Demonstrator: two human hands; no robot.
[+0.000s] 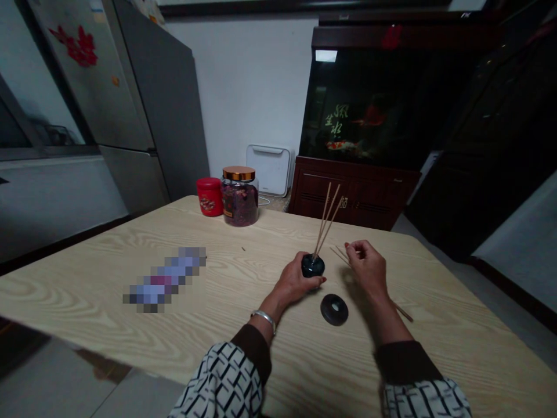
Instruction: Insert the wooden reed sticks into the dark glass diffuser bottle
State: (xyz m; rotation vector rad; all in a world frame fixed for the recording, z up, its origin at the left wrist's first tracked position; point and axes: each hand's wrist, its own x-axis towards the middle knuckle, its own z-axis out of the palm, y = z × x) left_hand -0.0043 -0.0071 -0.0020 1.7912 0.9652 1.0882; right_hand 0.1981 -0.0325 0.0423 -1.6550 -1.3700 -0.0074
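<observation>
My left hand grips a small round dark-green incense holder from the side, resting on the wooden table. Thin incense sticks stand tilted in the holder. My right hand hangs just right of them, its fingertips pinched on more thin sticks. One of these runs beneath the hand and out past the wrist. A dark ring-shaped disc with a pale centre lies on the table between my hands, nearer me.
A pixelated, unreadable object lies left on the table. A red tin and a copper-lidded glass jar stand at the far edge. Behind are a white appliance, a fish tank on a wooden cabinet, and a fridge.
</observation>
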